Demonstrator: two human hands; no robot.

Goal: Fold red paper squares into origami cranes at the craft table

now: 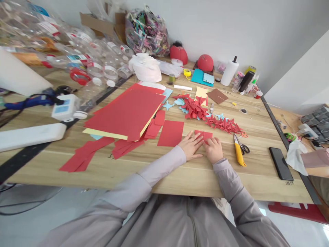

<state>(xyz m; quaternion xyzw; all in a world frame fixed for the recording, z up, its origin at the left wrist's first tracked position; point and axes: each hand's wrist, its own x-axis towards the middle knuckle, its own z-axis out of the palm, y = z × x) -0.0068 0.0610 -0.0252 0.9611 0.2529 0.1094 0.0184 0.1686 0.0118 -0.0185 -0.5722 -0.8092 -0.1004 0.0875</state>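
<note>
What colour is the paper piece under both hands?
The paper piece is red, seen best in the head view.

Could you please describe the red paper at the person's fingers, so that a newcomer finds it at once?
On the wooden table, start at the large paper stack topped with red, then go right past the flat red rectangle. Next comes a smaller red piece, nearer the person than the folded red stars. Unlike its neighbours, it has the left hand and right hand at it.

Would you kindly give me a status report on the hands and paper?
Left hand spread, fingertips at small red paper. Right hand curled at its near side. Paper partly covered. Yellow-handled tool off right, clear of paper.
</note>
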